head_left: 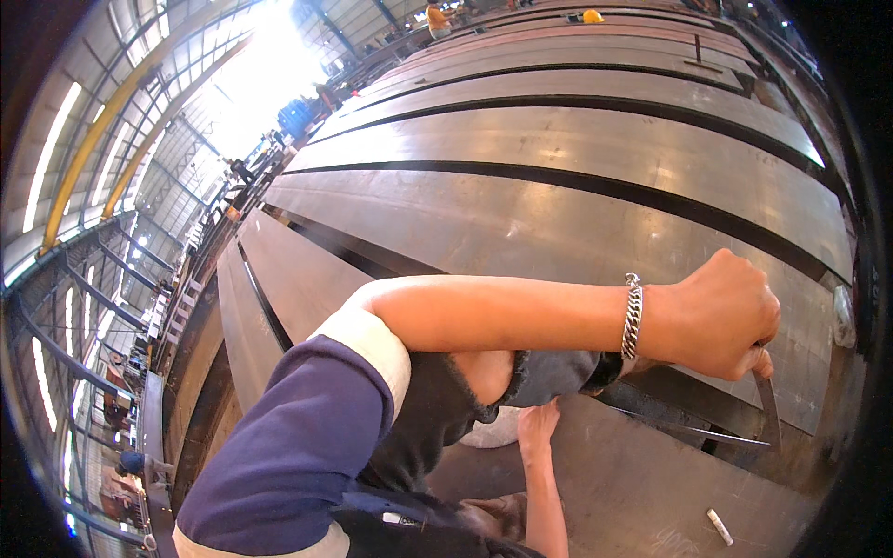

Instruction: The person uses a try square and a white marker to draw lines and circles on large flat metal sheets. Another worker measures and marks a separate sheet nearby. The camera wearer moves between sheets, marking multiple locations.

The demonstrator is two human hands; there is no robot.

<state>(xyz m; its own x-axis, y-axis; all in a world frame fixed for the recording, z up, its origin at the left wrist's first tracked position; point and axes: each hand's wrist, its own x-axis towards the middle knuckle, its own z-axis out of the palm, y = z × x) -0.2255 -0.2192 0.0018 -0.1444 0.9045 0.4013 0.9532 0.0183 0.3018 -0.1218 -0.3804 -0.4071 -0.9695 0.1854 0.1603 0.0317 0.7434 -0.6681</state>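
My left hand (721,314), with a chain bracelet on its wrist, is closed around the upper end of a steel square (770,414). One blade of the square runs down from the fist; the other stretches left, low over the plate. Below my raised forearm is my right hand (538,430), beside a pale grey rounded thing (490,430) that I cannot name. Its fingers are partly hidden by my bent leg in torn black trousers (423,423). A short white stick, like chalk or a marker (719,527), lies on the near steel plate (642,502).
Long flat steel plates (521,209) stretch away with dark gaps (558,172) between them. A plate with a small upright metal piece (698,51) is at the far right. Farther off are a yellow helmet (593,16) and a person in orange (437,20).
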